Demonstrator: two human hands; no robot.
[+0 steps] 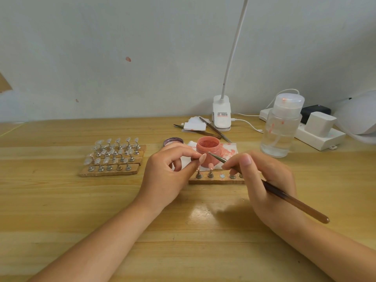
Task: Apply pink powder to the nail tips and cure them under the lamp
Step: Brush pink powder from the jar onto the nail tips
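Note:
My left hand pinches a small stand that carries a pink nail tip, held up in front of the open pink powder jar. My right hand grips a brown-handled brush like a pen. Its thin metal end points at the held nail tip. Below my hands lies a wooden strip with nail stands on it; one bears a pink tip. The white curing lamp shows partly at the right edge.
Wooden strips with several clear nail tips lie to the left. A clear pump bottle, a white clip desk lamp, a power strip, spare tools and white pads stand behind. A stained tissue lies under the jar, a lid beside it.

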